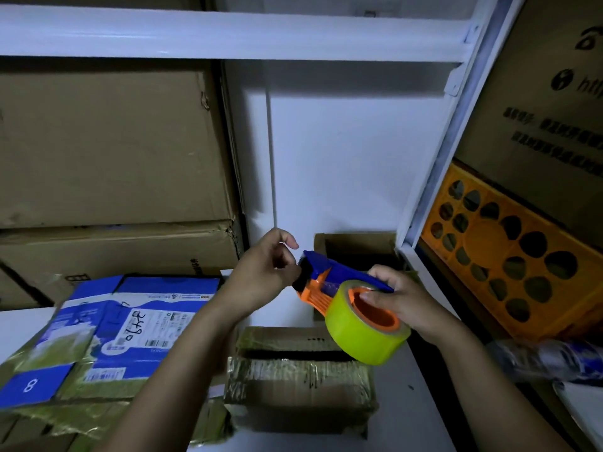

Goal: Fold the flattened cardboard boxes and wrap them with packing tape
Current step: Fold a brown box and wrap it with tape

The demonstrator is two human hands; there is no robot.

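The right hand [404,301], right of centre in the frame, grips the tape dispenser [318,278], a blue and orange unit held in the air. The fingers [375,296] curl over the orange hub of the yellow-green tape roll [365,334] mounted on it. The left hand [264,269], at centre, sits against the front cutter end of the dispenser with its fingers curled. The fingertips are hidden, so it cannot be told whether they pinch the tape end.

Directly below the roll, at lower centre, a small cardboard box [300,380] rests on a white surface [421,402]. Shiny tape covers its top and a dark gap runs across it. At lower left lies a blue and white printed box [114,327], flattened, with a label bearing handwritten digits. An open brown box [355,246] stands behind the dispenser.

Large cardboard cartons [107,148] fill the upper left. An orange perforated crate [509,256] occupies the right edge, beneath a printed carton [548,93].
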